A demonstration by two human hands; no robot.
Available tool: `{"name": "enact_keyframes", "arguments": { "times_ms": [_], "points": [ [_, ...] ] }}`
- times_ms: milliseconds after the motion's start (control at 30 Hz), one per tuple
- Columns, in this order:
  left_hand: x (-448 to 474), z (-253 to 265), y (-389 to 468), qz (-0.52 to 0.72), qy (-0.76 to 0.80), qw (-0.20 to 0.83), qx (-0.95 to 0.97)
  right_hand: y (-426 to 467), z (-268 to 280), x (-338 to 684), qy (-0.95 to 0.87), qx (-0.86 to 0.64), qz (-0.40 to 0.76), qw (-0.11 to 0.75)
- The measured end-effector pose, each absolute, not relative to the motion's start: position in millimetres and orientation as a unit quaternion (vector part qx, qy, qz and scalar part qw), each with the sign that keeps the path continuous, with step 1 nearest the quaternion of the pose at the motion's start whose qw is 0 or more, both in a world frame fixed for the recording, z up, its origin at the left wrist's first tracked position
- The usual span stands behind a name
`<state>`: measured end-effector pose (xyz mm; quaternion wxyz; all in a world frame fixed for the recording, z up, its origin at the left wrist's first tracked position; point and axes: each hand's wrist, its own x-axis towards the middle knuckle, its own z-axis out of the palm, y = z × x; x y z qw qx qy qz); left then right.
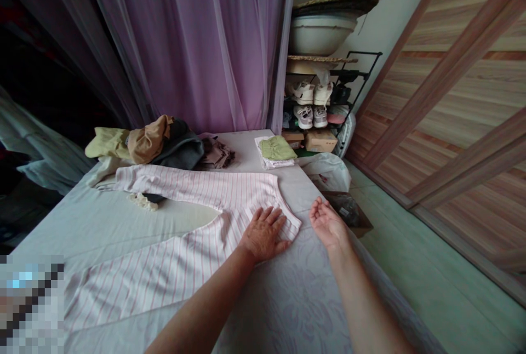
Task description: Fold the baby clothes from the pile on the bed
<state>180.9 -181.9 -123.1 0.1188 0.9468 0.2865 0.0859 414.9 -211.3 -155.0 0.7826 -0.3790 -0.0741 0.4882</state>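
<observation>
A pair of white pants with pink stripes (164,250) lies spread on the bed, its waistband to the right and its two legs running left. My left hand (265,233) rests flat on the upper part near the waistband, palm down, fingers spread. To the right of the waistband is my right hand (327,223), turned palm up over the bed's edge with its fingers loosely curled and nothing in it. A small dark item with cream ruffled trim (143,201) sits between the legs.
Crumpled clothes (150,143) are heaped at the bed's far left. A folded stack with a green garment (278,148) on top lies at the far right corner. Beyond stand a shoe rack (365,74), a plastic bag (326,172) and an open box (359,222). Purple curtains (184,41) hang behind.
</observation>
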Motion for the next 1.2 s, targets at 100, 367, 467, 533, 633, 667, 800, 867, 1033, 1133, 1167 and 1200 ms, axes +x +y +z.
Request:
{"name": "enact_keyframes", "arguments": {
  "times_ms": [100, 367, 467, 533, 633, 667, 800, 867, 1033, 1133, 1167, 1200],
  "points": [
    [180.8, -122.5, -182.2, 0.082, 0.289, 0.111, 0.947, -211.6, -147.1, 408.8, 0.001, -0.347, 0.501, 0.793],
    [180.7, -126.4, -181.7, 0.1, 0.283, 0.1, 0.949, -225.8, -117.9, 408.5, 0.034, -0.31, 0.489, 0.815],
    [180.8, -127.5, -181.5, 0.098, 0.285, 0.103, 0.948, -231.1, -110.4, 406.3, 0.005, -0.291, 0.498, 0.817],
    [180.7, -127.5, -181.5, 0.097, 0.286, 0.103, 0.948, -231.7, -108.4, 401.9, 0.003, -0.293, 0.51, 0.809],
    [180.4, -126.9, -181.4, 0.099, 0.286, 0.105, 0.947, -230.2, -107.2, 393.6, 0.002, -0.305, 0.524, 0.796],
    [180.3, -126.7, -181.2, 0.099, 0.285, 0.106, 0.947, -229.5, -106.7, 390.8, 0.002, -0.309, 0.526, 0.792],
    [180.3, -126.7, -180.4, 0.099, 0.282, 0.109, 0.948, -228.0, -103.8, 380.1, -0.01, -0.312, 0.528, 0.79],
    [180.3, -127.7, -179.8, 0.104, 0.281, 0.109, 0.948, -227.6, -102.6, 375.1, -0.017, -0.304, 0.529, 0.792],
    [179.8, -131.2, -177.8, 0.106, 0.282, 0.113, 0.947, -226.5, -100.4, 364.1, -0.013, -0.278, 0.546, 0.79],
    [179.8, -132.5, -176.5, 0.104, 0.28, 0.104, 0.949, -224.9, -100.2, 356.2, -0.018, -0.263, 0.567, 0.78],
    [179.9, -132.7, -176.2, 0.103, 0.277, 0.099, 0.95, -224.1, -101.0, 353.2, -0.02, -0.258, 0.575, 0.776],
    [180.0, -132.8, -176.0, 0.102, 0.274, 0.096, 0.951, -223.3, -102.2, 350.3, -0.021, -0.254, 0.582, 0.773]
  ]
}}
